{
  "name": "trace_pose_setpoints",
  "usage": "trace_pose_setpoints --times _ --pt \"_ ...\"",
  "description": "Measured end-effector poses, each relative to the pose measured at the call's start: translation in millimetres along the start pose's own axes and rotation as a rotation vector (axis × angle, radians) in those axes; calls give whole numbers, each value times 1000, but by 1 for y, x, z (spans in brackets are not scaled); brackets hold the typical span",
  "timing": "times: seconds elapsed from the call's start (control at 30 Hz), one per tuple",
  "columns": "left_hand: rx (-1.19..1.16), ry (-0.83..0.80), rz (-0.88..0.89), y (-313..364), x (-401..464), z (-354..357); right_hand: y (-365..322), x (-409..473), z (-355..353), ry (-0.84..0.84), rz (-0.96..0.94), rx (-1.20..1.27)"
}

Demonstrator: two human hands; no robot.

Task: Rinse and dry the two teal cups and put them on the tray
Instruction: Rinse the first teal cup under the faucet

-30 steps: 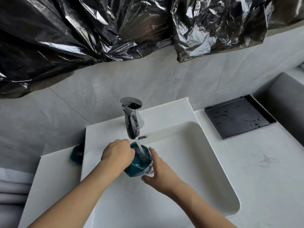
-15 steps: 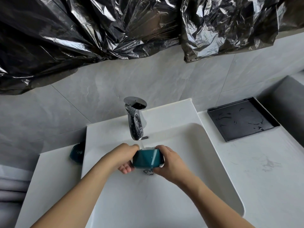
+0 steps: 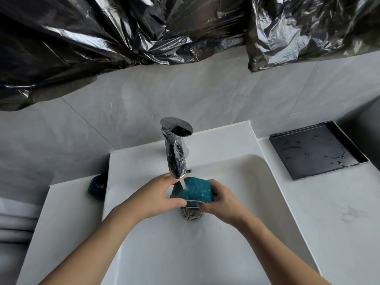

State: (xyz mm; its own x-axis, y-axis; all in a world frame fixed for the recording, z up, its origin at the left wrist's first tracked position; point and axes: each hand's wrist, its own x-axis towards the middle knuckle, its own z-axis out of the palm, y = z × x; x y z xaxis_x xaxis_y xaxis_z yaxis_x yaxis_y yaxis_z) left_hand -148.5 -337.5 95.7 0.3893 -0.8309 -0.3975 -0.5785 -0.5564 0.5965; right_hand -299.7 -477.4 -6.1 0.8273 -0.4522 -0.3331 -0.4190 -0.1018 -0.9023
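Both bare forearms reach forward from the lower edge of the view and converge over the middle of the basin. The left hand (image 3: 156,195) grips the left side of a teal cup (image 3: 195,191), thumb lying along its near lower edge and fingers curled over its far side. The right hand (image 3: 221,200) grips the cup's right side, fingers wrapped round it.

Two bare forearms — no sleeves, no jewellery.
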Motion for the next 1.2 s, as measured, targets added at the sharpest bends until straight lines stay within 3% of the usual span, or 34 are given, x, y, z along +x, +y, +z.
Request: trace_pose_setpoints --times 0.2,0.43,0.67,0.9,1.13,1.2 --pt "352 47 105 13 3 0 -2 -5 -3 2 -25 -45" --pt "-179 66 -37 -12 -4 12 -2 -16 -12 -3 -90 -43" --pt "98 91 -3 -8 -12 19 -22 -19 -8 0 -201 -115" --pt "-270 112 -94 -15 -17 24 -19 -22 -12 -11 -149 -79" --pt "27 90 -104 -2 -17 23 -31 -22 -9 -16 -204 -204" --pt "-88 101 -107 -5 -17 22 -33 -22 -9 -8 -209 -179"
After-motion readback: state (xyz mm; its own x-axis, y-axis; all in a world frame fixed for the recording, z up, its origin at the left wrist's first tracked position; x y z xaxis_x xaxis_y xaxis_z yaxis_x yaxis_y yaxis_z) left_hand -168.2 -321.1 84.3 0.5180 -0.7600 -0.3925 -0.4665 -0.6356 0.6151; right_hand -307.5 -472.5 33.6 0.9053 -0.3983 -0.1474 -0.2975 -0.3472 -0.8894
